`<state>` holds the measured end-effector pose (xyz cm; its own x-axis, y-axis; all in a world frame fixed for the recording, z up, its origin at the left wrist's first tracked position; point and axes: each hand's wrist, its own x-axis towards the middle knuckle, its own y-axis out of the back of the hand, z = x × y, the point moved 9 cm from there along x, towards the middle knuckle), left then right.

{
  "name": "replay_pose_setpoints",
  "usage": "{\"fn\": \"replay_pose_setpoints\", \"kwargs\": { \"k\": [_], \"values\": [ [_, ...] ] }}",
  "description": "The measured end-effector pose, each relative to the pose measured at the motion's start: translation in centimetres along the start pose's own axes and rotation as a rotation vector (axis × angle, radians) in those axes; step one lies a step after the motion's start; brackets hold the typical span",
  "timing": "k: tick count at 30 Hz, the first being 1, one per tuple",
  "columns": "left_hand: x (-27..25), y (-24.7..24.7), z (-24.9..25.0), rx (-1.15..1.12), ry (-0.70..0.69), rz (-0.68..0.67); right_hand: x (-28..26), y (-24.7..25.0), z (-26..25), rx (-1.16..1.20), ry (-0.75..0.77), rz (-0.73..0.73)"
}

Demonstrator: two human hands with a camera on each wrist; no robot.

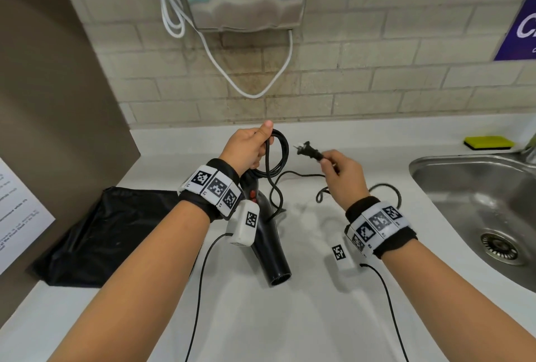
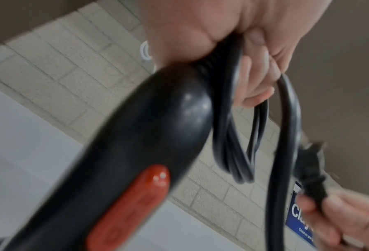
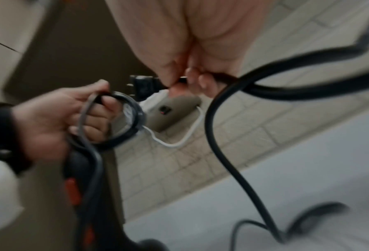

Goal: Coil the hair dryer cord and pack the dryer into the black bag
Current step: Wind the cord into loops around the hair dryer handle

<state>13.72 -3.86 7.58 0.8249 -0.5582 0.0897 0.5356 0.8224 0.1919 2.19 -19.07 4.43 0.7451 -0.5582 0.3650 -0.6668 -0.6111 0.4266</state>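
Read only fragments: on the blue sign (image 2: 301, 219) fixed to the brick wall, large white letters "Cla", cut off by the right hand (image 2: 346, 220); smaller line beneath too blurred. Printed sheet (image 1: 17, 216) at far left: print too small to read.

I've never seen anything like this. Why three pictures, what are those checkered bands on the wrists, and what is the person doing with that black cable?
No robot here: a person wears cameras. The big picture comes from the head, the other two from each wrist; the patterned bands sit on those wrists. The left hand grips loops of the hair dryer cord by the handle end of the hair dryer. The right hand pinches the cord just behind the plug; the rest of it trails loose on the white counter. The black bag lies at the left, a sink and a yellow sponge at the right.
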Motion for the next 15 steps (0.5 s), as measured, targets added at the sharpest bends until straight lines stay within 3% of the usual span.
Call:
{"fn": "replay_pose_setpoints", "kwargs": {
  "k": [3, 7, 15],
  "values": [
    [0.0, -0.2, 0.1, -0.005, -0.001, -0.006, -0.6, -1.1, -3.4, -0.017, 0.137, -0.078],
    [0.1, -0.5, 0.2, 0.005, -0.001, -0.015, -0.3, -2.6, -4.2, -0.282, 0.208, -0.078],
    [0.2, -1.3, 0.5, 0.063, -0.02, -0.069, 1.5, -4.4, -5.5, -0.122, 0.079, -0.063]
  ]
}}
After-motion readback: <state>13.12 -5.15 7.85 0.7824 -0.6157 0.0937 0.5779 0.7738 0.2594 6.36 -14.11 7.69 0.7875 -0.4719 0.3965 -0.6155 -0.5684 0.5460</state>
